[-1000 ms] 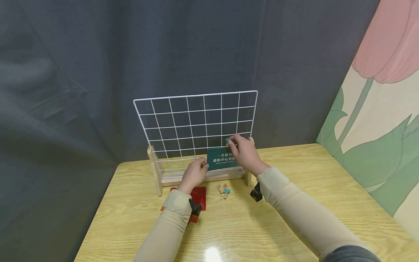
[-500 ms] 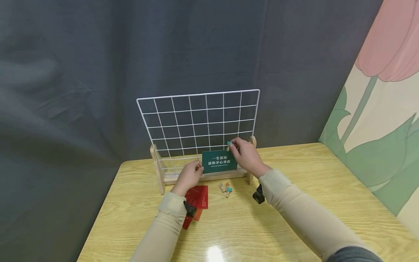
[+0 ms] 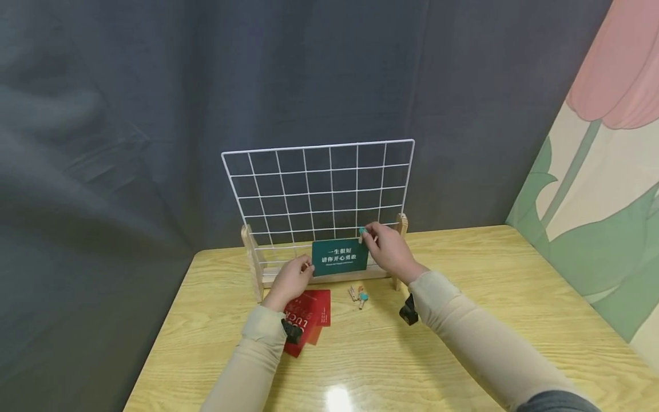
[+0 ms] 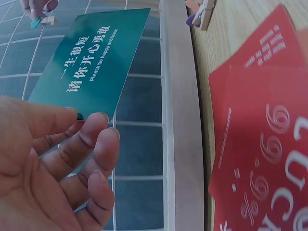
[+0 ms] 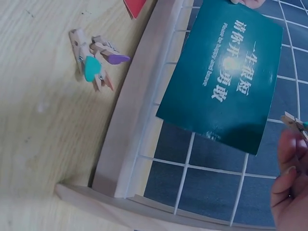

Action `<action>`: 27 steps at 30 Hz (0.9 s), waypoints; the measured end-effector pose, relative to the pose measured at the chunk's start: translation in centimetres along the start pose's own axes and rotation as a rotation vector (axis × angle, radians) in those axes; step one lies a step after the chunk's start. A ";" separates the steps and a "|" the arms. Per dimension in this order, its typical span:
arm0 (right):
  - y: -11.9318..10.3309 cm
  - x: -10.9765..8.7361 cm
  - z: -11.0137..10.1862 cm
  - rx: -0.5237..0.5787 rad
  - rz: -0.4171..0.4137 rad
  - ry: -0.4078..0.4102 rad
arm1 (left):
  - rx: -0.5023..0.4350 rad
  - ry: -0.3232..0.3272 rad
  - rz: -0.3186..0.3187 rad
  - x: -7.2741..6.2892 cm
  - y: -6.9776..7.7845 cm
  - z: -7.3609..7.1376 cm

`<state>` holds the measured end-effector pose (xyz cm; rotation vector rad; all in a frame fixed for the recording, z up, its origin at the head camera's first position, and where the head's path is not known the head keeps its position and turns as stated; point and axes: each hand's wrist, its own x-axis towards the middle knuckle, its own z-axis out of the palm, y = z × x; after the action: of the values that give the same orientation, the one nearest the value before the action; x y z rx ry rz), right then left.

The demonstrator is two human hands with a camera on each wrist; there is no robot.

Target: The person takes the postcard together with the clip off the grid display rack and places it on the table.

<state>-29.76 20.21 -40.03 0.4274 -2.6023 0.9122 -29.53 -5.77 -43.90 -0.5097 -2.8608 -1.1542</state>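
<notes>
A dark green card with white lettering stands in front of the lower part of a white wire grid. My left hand pinches the card near its lower left corner, between thumb and forefinger in the left wrist view. My right hand holds a small wooden clothespin with a teal decoration, by the card's upper right corner. In the right wrist view the clothespin is apart from the card. That view cuts off part of the right hand.
Several small clothespins with coloured decorations lie on the wooden table before the grid's wooden base. Red cards overlap at the left, partly under my left forearm. A dark curtain hangs behind; a painted wall is at right.
The green card has moved left and slightly down with my left hand, away from the right hand. My right hand, still holding the clothespin, has moved slightly down. The view has shifted slightly.
</notes>
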 end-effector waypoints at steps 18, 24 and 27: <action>0.8 -1.3 1.7 0.000 0.000 -0.014 | -0.023 0.022 -0.010 -1.8 -2.3 -1.2; 0.9 -1.5 2.1 0.011 -0.008 -0.036 | -0.063 0.026 -0.040 -2.4 -2.9 -1.4; 0.9 -1.7 2.4 0.019 -0.010 -0.044 | -0.092 0.019 -0.061 -2.7 -3.0 -1.6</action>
<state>-29.14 19.61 -43.03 0.4699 -2.6313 0.9348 -28.04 -9.63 -45.11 -0.4155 -2.8366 -1.2982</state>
